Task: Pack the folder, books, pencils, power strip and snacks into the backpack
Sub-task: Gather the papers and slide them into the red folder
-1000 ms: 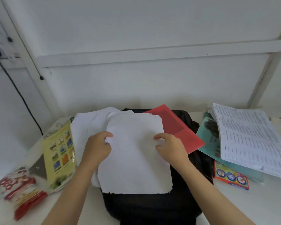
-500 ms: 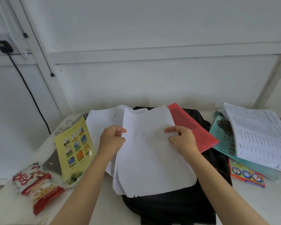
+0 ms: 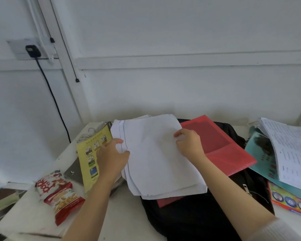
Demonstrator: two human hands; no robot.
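Red folder [image 3: 221,146], black backpack [image 3: 198,218], white papers [image 3: 155,153], yellow booklet [image 3: 92,153]

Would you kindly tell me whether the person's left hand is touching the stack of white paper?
Touching. The head view shows the left hand gripping the stack of white paper at its left edge, thumb on top.

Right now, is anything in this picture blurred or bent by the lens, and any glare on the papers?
Head view: the snack bags are smeared with blur; the wall trim bows from wide-angle distortion; the white papers are evenly lit, without glare; the open book has print too soft to read.
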